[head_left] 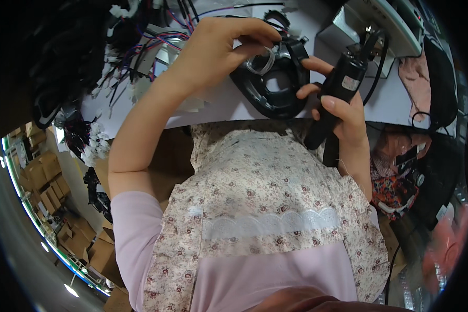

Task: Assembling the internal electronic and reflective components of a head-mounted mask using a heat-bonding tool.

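A black, roughly oval plastic housing (275, 99) with an open middle lies near the table's front edge. At its upper left, my left hand (234, 41) has thumb and forefinger pinched together over the housing; whatever sits between the tips is too small to make out. Just below those fingertips is a loop of clear, thin material (262, 63). My right hand (343, 106) is wrapped around a black cylindrical electric screwdriver (343, 78), held at a slant with its corded end up and away from me. Its extended fingers reach to the housing's right side.
Bundled wires with white connectors (164, 39) cover the table's left part. A grey box-shaped device (385, 26) stands at the back right, beside a black cable. A pink cloth (415, 83) lies at the right edge. Cardboard boxes (47, 171) are stacked on the floor to the left.
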